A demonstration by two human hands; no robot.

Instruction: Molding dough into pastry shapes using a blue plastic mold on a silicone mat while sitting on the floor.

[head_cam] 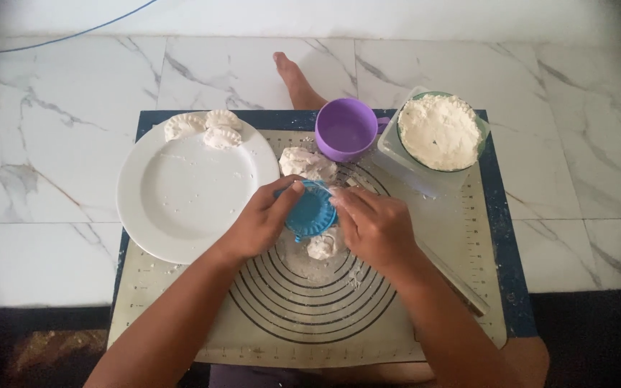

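My left hand (260,219) and my right hand (375,226) both grip a blue round dumpling press (310,210), held folded just above the baking mat (310,316). A small lump of dough (322,247) lies on the mat right below the press. A bigger mass of dough (307,164) sits just beyond my hands. The white plate (181,194) to the left carries three shaped dumplings (206,128) at its far rim.
A purple cup (346,129) stands behind the dough. A green bowl of flour (441,132) sits in a clear tub at the far right. A bare foot (296,79) rests on the marble floor beyond the mat. A thin stick (461,284) lies along the mat's right side.
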